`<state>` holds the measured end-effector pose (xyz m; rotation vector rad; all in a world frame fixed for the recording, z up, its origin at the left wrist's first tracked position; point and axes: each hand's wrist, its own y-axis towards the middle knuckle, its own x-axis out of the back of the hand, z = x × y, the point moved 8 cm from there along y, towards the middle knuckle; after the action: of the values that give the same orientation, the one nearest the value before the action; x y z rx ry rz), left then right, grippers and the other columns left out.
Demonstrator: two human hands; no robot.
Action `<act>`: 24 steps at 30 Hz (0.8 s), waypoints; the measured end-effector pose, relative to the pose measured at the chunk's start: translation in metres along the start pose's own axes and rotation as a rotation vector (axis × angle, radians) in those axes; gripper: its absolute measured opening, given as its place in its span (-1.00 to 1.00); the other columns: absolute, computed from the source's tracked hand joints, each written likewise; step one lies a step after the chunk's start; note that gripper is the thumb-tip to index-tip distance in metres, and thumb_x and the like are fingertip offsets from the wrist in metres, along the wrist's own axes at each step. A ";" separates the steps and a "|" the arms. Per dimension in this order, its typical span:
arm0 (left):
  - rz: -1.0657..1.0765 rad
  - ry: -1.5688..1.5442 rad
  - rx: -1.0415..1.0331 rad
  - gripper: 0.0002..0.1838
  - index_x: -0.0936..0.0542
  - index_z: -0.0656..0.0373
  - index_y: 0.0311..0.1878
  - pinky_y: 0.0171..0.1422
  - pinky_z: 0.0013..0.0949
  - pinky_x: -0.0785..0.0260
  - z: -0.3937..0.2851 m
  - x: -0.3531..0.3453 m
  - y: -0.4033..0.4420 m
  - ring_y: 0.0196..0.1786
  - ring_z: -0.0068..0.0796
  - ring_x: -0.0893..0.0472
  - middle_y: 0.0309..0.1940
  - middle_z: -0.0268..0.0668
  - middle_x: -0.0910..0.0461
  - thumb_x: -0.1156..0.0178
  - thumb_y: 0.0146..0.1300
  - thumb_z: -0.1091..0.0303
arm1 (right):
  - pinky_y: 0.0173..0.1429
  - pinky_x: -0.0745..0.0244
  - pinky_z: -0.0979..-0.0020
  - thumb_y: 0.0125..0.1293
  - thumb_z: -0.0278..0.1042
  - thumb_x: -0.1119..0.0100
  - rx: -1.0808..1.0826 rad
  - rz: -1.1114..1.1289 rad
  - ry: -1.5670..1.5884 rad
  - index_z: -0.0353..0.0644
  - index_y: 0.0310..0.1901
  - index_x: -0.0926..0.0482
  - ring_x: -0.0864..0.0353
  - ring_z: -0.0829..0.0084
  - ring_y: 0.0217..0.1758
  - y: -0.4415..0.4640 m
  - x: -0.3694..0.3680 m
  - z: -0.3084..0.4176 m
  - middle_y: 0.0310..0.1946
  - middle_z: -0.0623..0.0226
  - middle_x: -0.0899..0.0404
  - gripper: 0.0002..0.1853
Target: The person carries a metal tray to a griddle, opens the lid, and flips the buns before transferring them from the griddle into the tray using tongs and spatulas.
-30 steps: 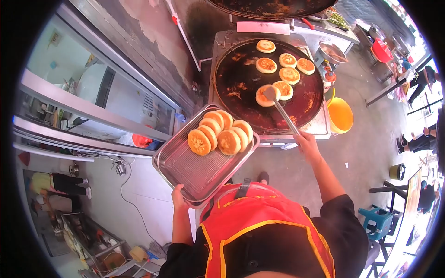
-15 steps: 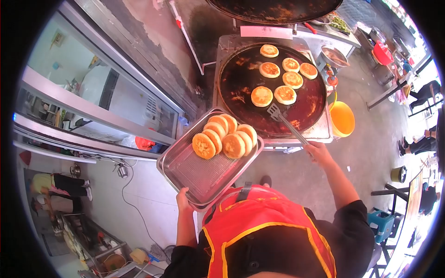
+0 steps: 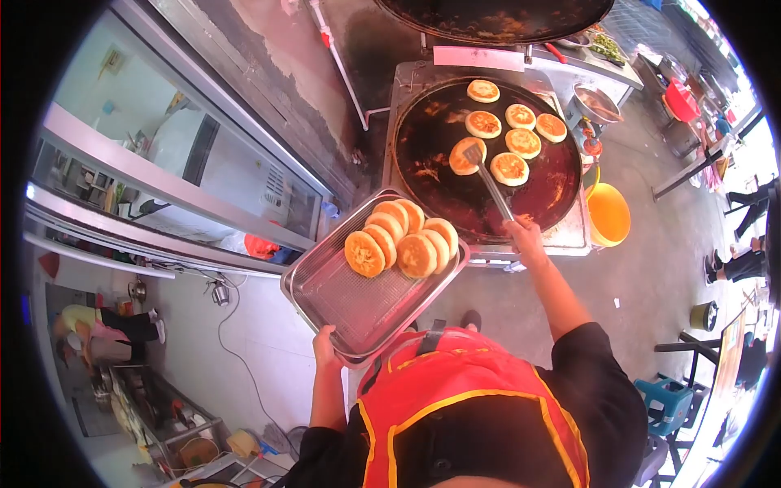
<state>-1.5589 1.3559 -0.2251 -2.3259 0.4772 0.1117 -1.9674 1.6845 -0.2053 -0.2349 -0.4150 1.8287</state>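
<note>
My left hand grips the near edge of a metal tray, which is tilted beside the griddle. Several browned round breads lean in rows at the tray's far end. In my right hand is a metal slotted spatula. Its blade rests against the top of a round bread on the large dark griddle. Other breads lie flat to the right of it and beyond it.
The raised griddle lid hangs at the back. A yellow bucket and a metal bowl stand right of the griddle. Sliding windows line the left. People are at the far left, others at the right edge.
The spatula has gone from the griddle's near side back onto the leftmost near bread, my right hand moving left with it. My left hand still holds the tray.
</note>
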 end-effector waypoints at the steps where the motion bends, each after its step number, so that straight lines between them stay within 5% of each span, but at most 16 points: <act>1: -0.007 0.002 0.003 -0.56 -0.36 0.49 -0.03 0.11 -0.15 -0.32 -0.001 -0.002 -0.003 -0.02 -0.10 -0.48 -0.06 0.00 -0.45 -0.03 0.04 0.38 | -0.56 -0.30 0.42 0.06 -0.29 -0.21 0.207 -0.082 -0.269 -0.16 -0.19 -0.49 -0.37 0.47 -0.63 0.000 0.007 0.021 -0.62 0.32 -0.40 -0.73; 5: -0.005 -0.023 0.040 -0.57 -0.37 0.49 -0.05 0.10 -0.16 -0.32 0.007 0.003 0.005 -0.04 -0.09 -0.49 -0.08 0.00 -0.45 -0.02 0.04 0.37 | -0.41 -0.46 0.22 0.07 -0.30 -0.13 0.732 -0.384 -1.192 -0.18 0.05 -0.36 -0.53 0.20 -0.46 -0.015 -0.003 0.081 -0.47 0.17 -0.45 -0.54; 11: 0.003 -0.020 0.032 -0.56 -0.36 0.49 -0.03 0.10 -0.14 -0.32 0.006 0.003 0.005 -0.04 -0.08 -0.50 -0.07 0.01 -0.45 -0.02 0.05 0.36 | -0.29 -0.46 0.14 0.11 -0.31 -0.11 0.740 -0.169 -1.444 -0.15 0.12 -0.29 -0.55 0.15 -0.30 -0.033 -0.006 0.081 -0.35 0.14 -0.43 -0.50; 17: -0.001 -0.006 0.052 -0.52 -0.33 0.49 0.02 0.13 -0.12 -0.32 0.005 -0.002 0.001 -0.01 -0.06 -0.48 -0.04 0.03 -0.43 0.00 0.04 0.36 | -0.37 -0.44 0.27 0.11 -0.24 -0.15 0.471 -0.131 -1.025 -0.18 -0.01 -0.42 -0.53 0.21 -0.44 -0.050 0.042 0.057 -0.49 0.16 -0.49 -0.59; 24: 0.061 -0.005 0.033 -0.51 -0.33 0.46 0.03 0.13 -0.12 -0.32 0.004 -0.008 -0.003 -0.01 -0.06 -0.48 -0.05 0.00 -0.44 0.00 0.03 0.35 | -0.58 -0.27 0.50 0.18 -0.22 -0.04 0.008 0.098 -0.218 -0.28 -0.37 -0.44 -0.40 0.56 -0.60 -0.048 0.072 0.030 -0.56 0.37 -0.41 -0.75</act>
<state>-1.5654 1.3629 -0.2245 -2.2786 0.5443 0.1374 -1.9570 1.7607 -0.1548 -0.0503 -0.5566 1.9599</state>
